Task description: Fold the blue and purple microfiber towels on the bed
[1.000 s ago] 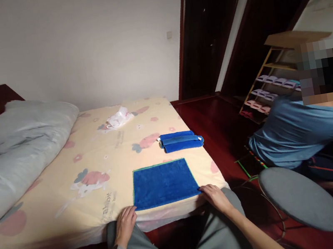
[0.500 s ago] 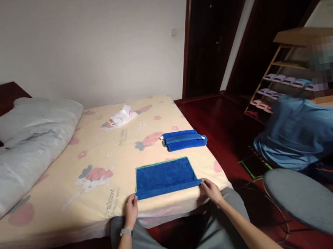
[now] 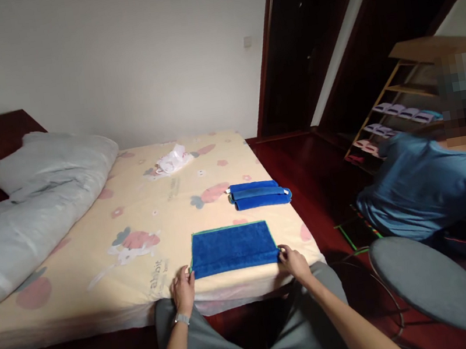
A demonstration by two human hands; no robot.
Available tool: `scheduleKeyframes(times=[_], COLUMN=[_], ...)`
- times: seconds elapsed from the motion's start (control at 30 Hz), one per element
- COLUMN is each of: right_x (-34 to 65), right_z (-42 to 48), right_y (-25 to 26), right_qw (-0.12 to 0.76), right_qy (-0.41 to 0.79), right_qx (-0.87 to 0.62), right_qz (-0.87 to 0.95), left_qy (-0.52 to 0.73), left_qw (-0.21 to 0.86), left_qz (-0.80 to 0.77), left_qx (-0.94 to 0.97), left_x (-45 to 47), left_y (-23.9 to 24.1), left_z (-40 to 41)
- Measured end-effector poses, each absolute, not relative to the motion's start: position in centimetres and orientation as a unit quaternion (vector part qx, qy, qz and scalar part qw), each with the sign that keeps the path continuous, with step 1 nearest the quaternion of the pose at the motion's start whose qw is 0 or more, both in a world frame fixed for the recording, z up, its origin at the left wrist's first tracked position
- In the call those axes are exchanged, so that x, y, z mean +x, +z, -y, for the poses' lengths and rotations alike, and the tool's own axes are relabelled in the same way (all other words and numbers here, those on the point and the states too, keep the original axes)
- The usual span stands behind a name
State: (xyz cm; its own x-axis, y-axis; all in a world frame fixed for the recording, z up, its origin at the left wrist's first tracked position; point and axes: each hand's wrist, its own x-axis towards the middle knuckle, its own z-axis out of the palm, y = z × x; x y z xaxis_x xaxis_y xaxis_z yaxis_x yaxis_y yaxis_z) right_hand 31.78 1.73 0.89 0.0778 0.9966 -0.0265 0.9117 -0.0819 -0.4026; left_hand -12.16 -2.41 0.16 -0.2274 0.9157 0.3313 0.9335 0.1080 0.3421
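A blue towel (image 3: 232, 248) with a green edge lies flat near the foot edge of the bed (image 3: 103, 301), its near edge rolled up a little. My left hand (image 3: 183, 288) pinches the roll's left end and my right hand (image 3: 293, 261) pinches its right end. Beyond it, near the bed's right edge, lie rolled blue towels (image 3: 259, 194) side by side.
A grey pillow and duvet (image 3: 30, 206) fill the bed's left side; a crumpled white bag (image 3: 172, 160) lies at the far end. A round grey stool (image 3: 431, 283) stands right of my knees. Another person in a blue shirt (image 3: 433, 184) bends by a shoe rack (image 3: 395, 113).
Both hands have rolled the towel's near edge away from me, so the flat part is shorter. The view has shifted slightly left.
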Motion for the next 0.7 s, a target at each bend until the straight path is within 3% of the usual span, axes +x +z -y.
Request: scheduleKeyframes(times=[0.13, 0.27, 0.47, 0.7], right_x=[31.3, 29.3, 24.4, 31.5], right_z=[-0.4, 0.8, 1.5, 0.6], right_y=[1.8, 2.6, 0.9, -2.2], right_qw=[0.185, 0.258, 0.177, 0.173], right_qy=[0.039, 0.024, 0.022, 0.004], right_qx=[-0.732, -0.620, -0.479, -0.504], right_qz=[0.655, 0.741, 0.860, 0.847], left_qy=[-0.263, -0.234, -0.133, -0.134], left_qw=[0.061, 0.041, 0.024, 0.029], left_qz=[0.722, 0.608, 0.468, 0.515], left_qx=[-0.637, -0.758, -0.873, -0.846], left_x=[-12.1, -8.9, -2.1, -8.9], left_y=[1.0, 2.3, 1.5, 0.8], left_z=[3.7, 4.6, 3.9, 3.2])
